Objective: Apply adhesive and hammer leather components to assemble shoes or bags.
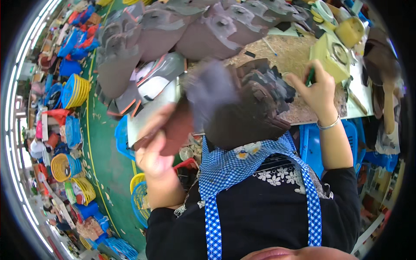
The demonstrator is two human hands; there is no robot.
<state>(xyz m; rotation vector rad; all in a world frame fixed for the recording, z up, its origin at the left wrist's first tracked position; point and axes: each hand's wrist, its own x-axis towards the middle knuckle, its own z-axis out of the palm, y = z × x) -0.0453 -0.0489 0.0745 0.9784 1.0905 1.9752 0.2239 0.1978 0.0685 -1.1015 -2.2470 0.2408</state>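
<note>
My left hand (157, 149) grips a shoe upper piece (175, 132), dark brown with a reddish-brown side. Its far end is grey and smeared by motion. My right hand (318, 89) is beside a pale yellow box (331, 56) with a round opening on its face. The fingers of that hand curl around a small green thing (310, 76), mostly hidden, while the thumb points left. Between my hands, a stack of dark brown shoe upper pieces (251, 108) lies at the table's near edge. Beyond my left hand rests a grey and white piece with orange trim (162, 71).
More brown and grey shoe uppers (208, 34) are heaped along the far side of the worktable (294, 47). A yellow container (350, 30) stands behind the box. Blue baskets (310, 143) sit below the table. Another person's arm (389, 104) shows at far right. Green floor (102, 160) lies left.
</note>
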